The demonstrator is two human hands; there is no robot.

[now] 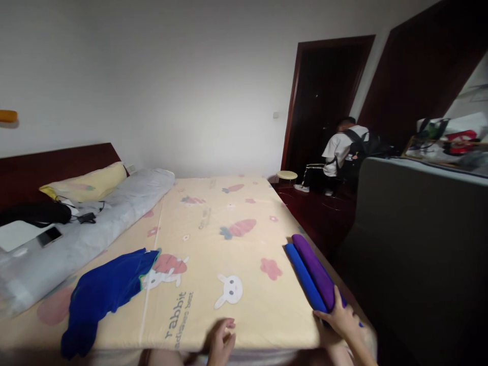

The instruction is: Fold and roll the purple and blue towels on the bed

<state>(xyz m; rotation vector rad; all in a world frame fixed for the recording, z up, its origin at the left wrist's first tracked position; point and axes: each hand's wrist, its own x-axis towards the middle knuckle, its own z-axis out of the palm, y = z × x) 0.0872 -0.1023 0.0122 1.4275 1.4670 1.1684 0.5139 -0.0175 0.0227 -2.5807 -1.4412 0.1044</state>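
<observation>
Head | purple roll point(314, 265), blue roll point(304, 277): extending ahead from right hand point(340, 316), near ends clasped | left hand point(222, 339): loosely curled, empty

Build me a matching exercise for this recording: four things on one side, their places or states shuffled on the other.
Things
1. Purple roll
2. Blue cloth
3. Left hand
4. Yellow pillow

Places or states
A. Beside the dark headboard
B. Holding nothing, near the bed's close edge
C. Under the right hand, alongside a blue roll
D. Spread loosely on the rabbit-print sheet

Pairs: 1-C, 2-D, 3-B, 4-A
</observation>
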